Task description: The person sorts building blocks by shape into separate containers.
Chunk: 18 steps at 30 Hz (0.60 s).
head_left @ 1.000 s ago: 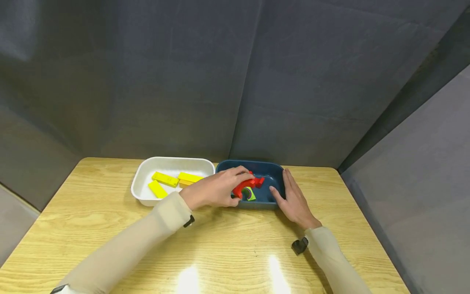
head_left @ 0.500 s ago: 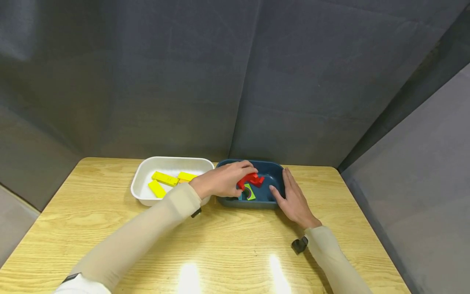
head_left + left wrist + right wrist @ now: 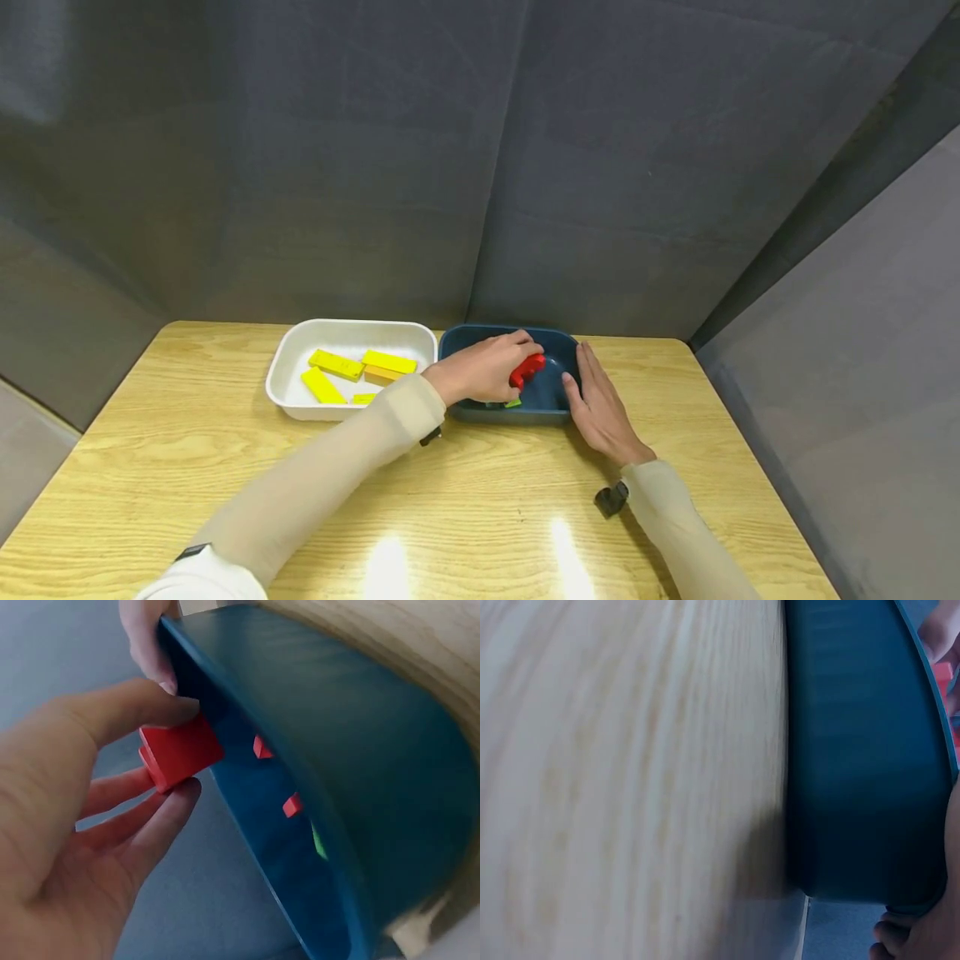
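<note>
My left hand pinches a red arch-shaped block between thumb and fingers, over the dark blue tray. In the left wrist view the block is raised near the tray's rim. Smaller red bits and a green piece show inside the tray, partly hidden by its wall. My right hand lies with straight fingers along the tray's right end, the thumb over the near rim. Only part of that hand shows at the right wrist view's edge.
A white tray stands just left of the blue one, with several yellow blocks and an orange block in it. Both trays stand near the far edge of the wooden table. A dark curtain hangs behind.
My left hand has moved right across the blue tray with the red block, now covering most of the green piece. The right hand stays at the tray's end, its thumb shifted slightly.
</note>
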{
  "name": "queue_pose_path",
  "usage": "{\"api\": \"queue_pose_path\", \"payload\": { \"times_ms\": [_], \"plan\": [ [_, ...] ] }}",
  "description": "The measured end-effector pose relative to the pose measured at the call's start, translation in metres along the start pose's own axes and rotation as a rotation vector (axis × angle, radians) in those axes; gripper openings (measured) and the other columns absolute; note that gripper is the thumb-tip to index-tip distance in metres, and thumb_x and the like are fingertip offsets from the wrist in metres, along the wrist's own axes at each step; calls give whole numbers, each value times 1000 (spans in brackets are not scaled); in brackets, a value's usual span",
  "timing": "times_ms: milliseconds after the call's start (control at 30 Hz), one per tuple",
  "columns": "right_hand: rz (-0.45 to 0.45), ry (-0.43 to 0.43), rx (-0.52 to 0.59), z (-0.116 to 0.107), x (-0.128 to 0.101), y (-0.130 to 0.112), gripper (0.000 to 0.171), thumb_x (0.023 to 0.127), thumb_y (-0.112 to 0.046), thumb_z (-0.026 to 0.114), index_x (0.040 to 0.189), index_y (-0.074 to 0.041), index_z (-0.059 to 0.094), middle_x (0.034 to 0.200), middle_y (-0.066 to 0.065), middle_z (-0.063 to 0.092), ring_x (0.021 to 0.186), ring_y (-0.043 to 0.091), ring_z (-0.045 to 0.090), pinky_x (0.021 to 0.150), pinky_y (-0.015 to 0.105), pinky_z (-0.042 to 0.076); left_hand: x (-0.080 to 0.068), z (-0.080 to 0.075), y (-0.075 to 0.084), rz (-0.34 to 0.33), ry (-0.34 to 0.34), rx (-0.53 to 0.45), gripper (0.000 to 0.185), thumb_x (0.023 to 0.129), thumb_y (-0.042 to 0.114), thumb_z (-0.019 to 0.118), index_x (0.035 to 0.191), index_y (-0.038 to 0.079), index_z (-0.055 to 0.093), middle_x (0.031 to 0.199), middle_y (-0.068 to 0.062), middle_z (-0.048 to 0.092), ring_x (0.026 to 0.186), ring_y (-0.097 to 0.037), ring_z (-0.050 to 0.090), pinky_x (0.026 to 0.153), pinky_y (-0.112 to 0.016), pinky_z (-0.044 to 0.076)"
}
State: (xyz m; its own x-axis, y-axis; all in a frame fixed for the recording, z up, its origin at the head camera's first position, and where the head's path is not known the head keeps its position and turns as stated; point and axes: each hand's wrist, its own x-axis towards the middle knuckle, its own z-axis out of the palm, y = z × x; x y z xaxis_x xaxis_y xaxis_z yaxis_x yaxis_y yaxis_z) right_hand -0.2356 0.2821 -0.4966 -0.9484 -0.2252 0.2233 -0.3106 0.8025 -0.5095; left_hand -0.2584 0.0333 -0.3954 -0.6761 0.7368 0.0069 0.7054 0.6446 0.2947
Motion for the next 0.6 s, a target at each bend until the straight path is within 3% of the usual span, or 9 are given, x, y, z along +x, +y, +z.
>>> {"api": "queue_pose_path", "payload": {
  "times_ms": [300, 600],
  "plan": [
    [7, -12, 14, 1, -1, 0, 66, 118, -31, 33, 170, 2, 11, 180, 18, 4, 164, 42, 11, 129, 66, 16, 16, 18, 5, -32, 2, 35, 72, 95, 22, 83, 158, 6, 52, 148, -10, 57, 114, -20, 65, 100, -26, 57],
    [16, -21, 9, 1, -2, 0, 67, 119, -37, 29, 171, 1, 10, 180, 17, 3, 165, 41, 10, 130, 65, 15, 30, 35, 8, -71, 6, 35, 71, 96, 21, 83, 157, 5, 52, 149, -12, 57, 117, -21, 66, 103, -29, 57]
  ]
}}
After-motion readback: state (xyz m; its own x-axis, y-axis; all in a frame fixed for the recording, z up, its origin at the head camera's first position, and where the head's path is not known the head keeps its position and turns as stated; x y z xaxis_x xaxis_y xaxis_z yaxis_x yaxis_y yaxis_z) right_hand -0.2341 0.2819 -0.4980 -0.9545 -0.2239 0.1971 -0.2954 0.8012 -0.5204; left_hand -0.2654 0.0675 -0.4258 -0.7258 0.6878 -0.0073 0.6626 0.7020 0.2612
